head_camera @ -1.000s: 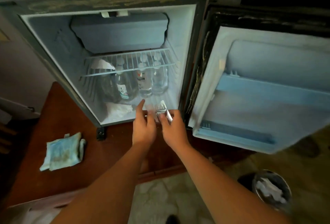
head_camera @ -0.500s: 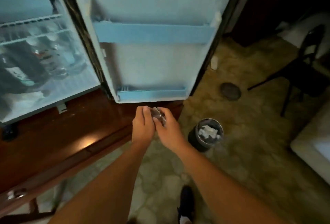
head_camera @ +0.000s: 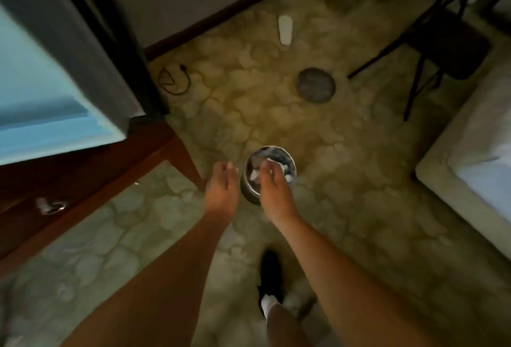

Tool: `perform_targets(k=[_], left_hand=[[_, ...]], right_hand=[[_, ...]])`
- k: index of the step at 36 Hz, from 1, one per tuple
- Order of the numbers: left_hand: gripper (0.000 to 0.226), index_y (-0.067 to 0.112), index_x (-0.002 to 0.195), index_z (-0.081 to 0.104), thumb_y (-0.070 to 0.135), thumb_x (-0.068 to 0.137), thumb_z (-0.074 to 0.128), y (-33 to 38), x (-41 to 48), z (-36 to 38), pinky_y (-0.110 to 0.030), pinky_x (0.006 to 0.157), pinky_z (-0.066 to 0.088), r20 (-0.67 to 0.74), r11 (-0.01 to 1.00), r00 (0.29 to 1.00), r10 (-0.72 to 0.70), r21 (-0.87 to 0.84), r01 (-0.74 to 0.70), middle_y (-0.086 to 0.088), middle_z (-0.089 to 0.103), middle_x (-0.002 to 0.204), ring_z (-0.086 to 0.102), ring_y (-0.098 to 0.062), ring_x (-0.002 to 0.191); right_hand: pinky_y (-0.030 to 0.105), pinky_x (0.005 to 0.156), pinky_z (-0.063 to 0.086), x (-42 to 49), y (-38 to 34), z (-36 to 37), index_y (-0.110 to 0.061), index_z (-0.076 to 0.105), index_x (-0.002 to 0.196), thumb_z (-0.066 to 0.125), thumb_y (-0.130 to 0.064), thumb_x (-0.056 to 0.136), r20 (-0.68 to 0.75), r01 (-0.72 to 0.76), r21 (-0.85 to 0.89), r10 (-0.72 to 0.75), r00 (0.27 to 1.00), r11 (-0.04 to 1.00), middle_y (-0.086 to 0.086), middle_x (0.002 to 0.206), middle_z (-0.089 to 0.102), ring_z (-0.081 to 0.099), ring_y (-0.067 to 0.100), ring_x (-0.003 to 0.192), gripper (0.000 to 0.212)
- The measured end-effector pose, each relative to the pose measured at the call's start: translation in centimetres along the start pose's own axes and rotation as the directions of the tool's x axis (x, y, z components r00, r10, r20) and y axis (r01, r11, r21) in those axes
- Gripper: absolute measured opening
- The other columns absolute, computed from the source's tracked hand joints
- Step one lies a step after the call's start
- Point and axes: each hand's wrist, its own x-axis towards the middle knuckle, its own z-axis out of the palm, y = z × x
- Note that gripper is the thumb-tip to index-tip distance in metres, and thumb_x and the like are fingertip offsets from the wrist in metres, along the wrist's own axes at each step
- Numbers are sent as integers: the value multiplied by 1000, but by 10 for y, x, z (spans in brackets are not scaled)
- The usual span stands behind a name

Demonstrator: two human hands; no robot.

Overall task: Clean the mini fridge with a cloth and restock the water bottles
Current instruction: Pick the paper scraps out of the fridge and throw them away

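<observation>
The mottled beige stone floor [head_camera: 345, 153] fills most of your view. At the left edge hangs the open mini fridge door [head_camera: 41, 83], pale blue inside, above the dark reddish wooden table [head_camera: 96, 175]. Neither the cloth nor the water bottles show here (both are out of view). The small round metal bin [head_camera: 250, 194] stands on the floor just off the table corner, with crumpled white paper [head_camera: 289, 178] in it. Your left grip [head_camera: 221, 189] hovers beside the bin, fingers fairly straight, holding nothing visible. Your right grip [head_camera: 273, 189] is over the bin mouth, fingers curled down; I cannot tell whether it holds anything. The cloth should be soft and light, so bunch it mid-fold. Full bottles are likely heavy and slick, so wrap them round the body.
</observation>
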Motion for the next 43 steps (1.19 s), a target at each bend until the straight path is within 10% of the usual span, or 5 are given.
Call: perform_targets(k=[8, 23, 29, 43], left_hand=[[24, 10, 110, 56, 27, 109, 40, -35, 65, 122, -20, 66, 42, 24, 994, 994, -105, 19, 104, 4, 60, 88, 59, -18, 81], [42, 17, 130, 59, 41, 109, 31, -113, 144, 224, -47, 96, 53, 74, 945, 943, -326, -6, 327, -3, 69, 119, 67, -29, 107], [43, 19, 128, 60, 46, 108, 32, -113, 133, 218, -50, 94, 54, 78, 948, 944, -319, 16, 319, -5, 70, 116, 67, -29, 107], [43, 12, 118, 62, 38, 110, 29, -17, 75, 99, -39, 88, 49, 38, 994, 995, -92, 54, 90, -7, 68, 112, 63, -29, 105]], right_hand=[[50, 101, 51, 108, 88, -20, -20, 52, 134, 44, -56, 102, 8, -229, 85, 229, 973, 970, 9, 126, 66, 65, 26, 114, 49], [27, 96, 32, 236, 178, 3, -10, 42, 147, 33, -48, 107, -2, -352, -19, 352, 936, 936, 11, 146, 51, 49, 28, 132, 56], [40, 110, 37, 228, 175, -2, -10, 39, 150, 34, -47, 107, -12, -349, -60, 349, 937, 935, 13, 149, 49, 48, 31, 135, 57], [24, 88, 35, 116, 51, -6, -9, 57, 131, 31, -30, 110, -10, -106, -128, 106, 994, 986, 10, 128, 63, 57, 26, 119, 39]])
